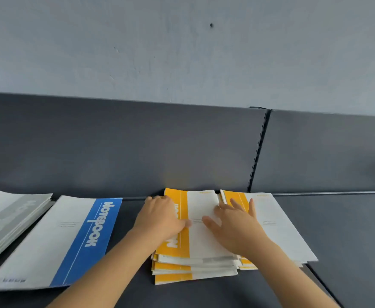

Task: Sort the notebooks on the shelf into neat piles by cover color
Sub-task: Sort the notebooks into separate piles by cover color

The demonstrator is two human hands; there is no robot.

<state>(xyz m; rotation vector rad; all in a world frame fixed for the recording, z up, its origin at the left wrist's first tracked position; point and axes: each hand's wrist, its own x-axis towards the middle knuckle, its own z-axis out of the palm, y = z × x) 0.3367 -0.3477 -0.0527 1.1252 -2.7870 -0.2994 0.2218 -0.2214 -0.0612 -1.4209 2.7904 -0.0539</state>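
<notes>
Under both palms: yellow pile (177,266), on the shelf (349,241), far edge up by the back panel (137,152).

Left hand (162,218) lies palm-down on the yellow stripe along the pile's left side. Its fingers are loosely extended toward the far corner and grip nothing.

Right hand (237,227) is flat with fingers spread wide. Thumb is on the top cover, and the fingertips reach onto the loose yellow notebooks (280,232) that overlap the pile just right of it. No pinch on either side, pressure contact only.

Status call: colours look separated.
- Blue notebook (79,238) lies left of my left hand, clear of the yellow.
- Grey pile (10,216) is further left.
- What's left is squaring the yellows into one stack.

Risks:
- **Staggered front edges:** several layers of the pile step out toward me. Pressing on top and pushing sideways likely moves only the top cover, so the lower layers stay skewed or shear further.
- **Rotated notebooks:** the loose ones under my right fingertips sit rotated against the pile. The covers look slick, so dragging them with flat fingers could fan them out instead of merging them.
- **Near corner:** their corner pokes out toward me. I can't tell how close the shelf's front edge is there, so a slip might drop one.
- **Shove from the right hand:** a hard push could slide the whole pile left into the blue notebook.

Safer, I think: grip the edges, lift, tap square.
</notes>
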